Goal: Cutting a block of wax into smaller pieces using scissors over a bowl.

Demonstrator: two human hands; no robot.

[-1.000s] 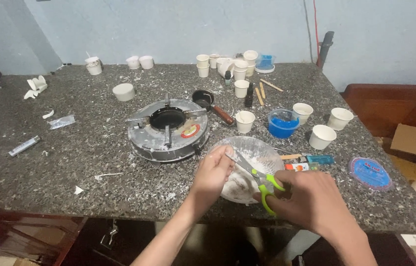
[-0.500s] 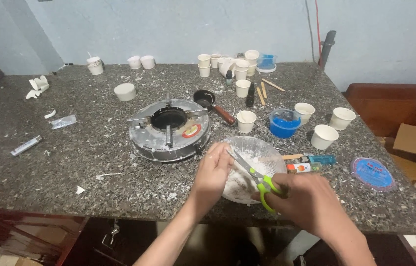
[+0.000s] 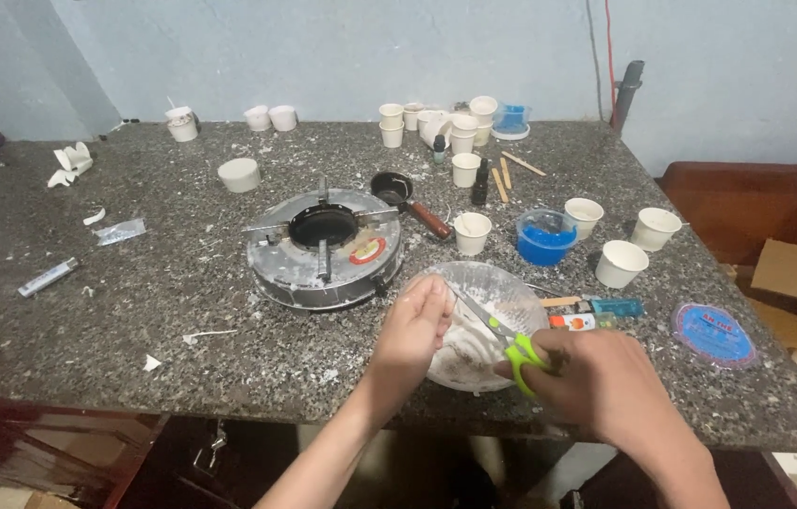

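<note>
A person stands at a speckled grey stone surface (image 3: 134,302), seen from above their own hands. The right hand (image 3: 601,386) has its grip closed around the green handles of a pair of scissors (image 3: 502,335), whose metal blades point up and left over a shallow clear plastic dish (image 3: 497,283) smeared with white residue. The dish sits at the near edge of the surface, just right of a round metal burner stand (image 3: 323,250). The left hand (image 3: 412,330) rests at the dish's left rim, fingers curled inward; it may be pinching something small, but I cannot tell from here.

Beyond the dish stands a clear cup of blue liquid (image 3: 543,237), with small white paper cups (image 3: 621,263) beside it and more clustered at the far edge. A small dark pan with a brown handle (image 3: 405,198) lies just behind the burner. To the right of the dish lie a lighter (image 3: 575,320) and a round blue lid (image 3: 713,334).
</note>
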